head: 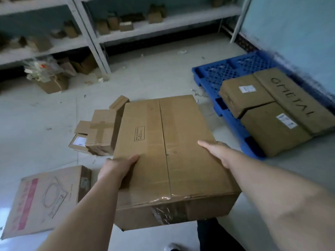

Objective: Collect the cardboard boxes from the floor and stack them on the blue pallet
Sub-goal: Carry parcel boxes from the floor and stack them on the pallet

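Observation:
I hold a large taped cardboard box (172, 151) off the floor in front of me. My left hand (116, 169) grips its left edge, thumb on top. My right hand (217, 153) grips its right edge, thumb lying across the top. The blue pallet (213, 77) lies on the floor to the right, by the wall, with three cardboard boxes (272, 109) packed together on its near part. On the floor to the left stand a small pile of taped boxes (101, 129) and a box with pink print (45, 200).
White metal shelving (90, 38) with small cartons runs along the far wall. An open box with plastic wrap (50, 82) sits on the floor below it. Paper scraps litter the floor near the pallet. The far half of the pallet is bare.

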`<state>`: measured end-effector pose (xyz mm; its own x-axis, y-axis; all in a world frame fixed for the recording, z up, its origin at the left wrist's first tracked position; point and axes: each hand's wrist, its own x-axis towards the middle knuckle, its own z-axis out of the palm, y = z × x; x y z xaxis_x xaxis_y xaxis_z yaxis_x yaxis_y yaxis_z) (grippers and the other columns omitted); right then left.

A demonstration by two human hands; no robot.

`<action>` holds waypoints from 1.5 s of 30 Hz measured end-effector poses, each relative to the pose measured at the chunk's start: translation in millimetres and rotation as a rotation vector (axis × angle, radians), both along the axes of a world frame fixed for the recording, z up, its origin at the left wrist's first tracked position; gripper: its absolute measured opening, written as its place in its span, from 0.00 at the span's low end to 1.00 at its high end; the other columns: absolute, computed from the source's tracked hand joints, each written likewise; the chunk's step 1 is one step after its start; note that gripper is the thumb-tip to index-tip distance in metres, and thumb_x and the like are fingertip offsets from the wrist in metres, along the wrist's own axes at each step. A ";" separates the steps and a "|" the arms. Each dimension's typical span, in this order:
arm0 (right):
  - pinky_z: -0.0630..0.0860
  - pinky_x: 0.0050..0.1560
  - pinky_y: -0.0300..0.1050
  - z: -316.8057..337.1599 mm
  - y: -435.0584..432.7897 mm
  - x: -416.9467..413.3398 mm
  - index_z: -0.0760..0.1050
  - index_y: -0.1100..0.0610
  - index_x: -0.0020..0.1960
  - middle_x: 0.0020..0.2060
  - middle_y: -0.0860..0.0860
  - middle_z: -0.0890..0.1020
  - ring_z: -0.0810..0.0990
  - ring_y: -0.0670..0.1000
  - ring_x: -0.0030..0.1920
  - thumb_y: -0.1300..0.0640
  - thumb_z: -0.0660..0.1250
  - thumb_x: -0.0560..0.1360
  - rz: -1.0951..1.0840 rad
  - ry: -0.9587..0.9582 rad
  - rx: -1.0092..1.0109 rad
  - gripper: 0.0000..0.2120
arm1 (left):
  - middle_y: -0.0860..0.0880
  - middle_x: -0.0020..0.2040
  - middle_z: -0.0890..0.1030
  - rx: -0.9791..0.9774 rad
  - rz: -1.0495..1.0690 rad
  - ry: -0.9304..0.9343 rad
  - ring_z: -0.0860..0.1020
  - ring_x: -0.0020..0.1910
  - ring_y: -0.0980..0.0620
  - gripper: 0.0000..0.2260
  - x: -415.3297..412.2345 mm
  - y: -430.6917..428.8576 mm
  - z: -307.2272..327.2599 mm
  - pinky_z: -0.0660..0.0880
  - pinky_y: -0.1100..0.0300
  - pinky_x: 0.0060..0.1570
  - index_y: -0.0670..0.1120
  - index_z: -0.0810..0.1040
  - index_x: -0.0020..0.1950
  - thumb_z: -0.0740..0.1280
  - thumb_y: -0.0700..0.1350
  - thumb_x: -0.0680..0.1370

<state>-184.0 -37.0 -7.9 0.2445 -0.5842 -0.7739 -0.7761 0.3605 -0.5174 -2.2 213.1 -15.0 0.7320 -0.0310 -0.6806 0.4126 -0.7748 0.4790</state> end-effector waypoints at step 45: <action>0.73 0.51 0.51 6.3 -561.0 -68.3 0.71 0.59 0.66 0.54 0.57 0.79 0.77 0.56 0.47 0.42 0.71 0.71 -0.929 -0.218 0.084 0.31 | 0.44 0.60 0.76 0.153 -0.926 -0.189 0.75 0.59 0.42 0.47 56.6 -807.4 41.2 0.75 0.45 0.58 0.48 0.66 0.69 0.74 0.71 0.57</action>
<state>-252.3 -598.0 -1.6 -0.1450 -0.5618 -0.8144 -0.0513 0.8263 -0.5609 54.3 -594.3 26.3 0.5596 -0.5734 -0.5984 -0.4695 -0.8143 0.3412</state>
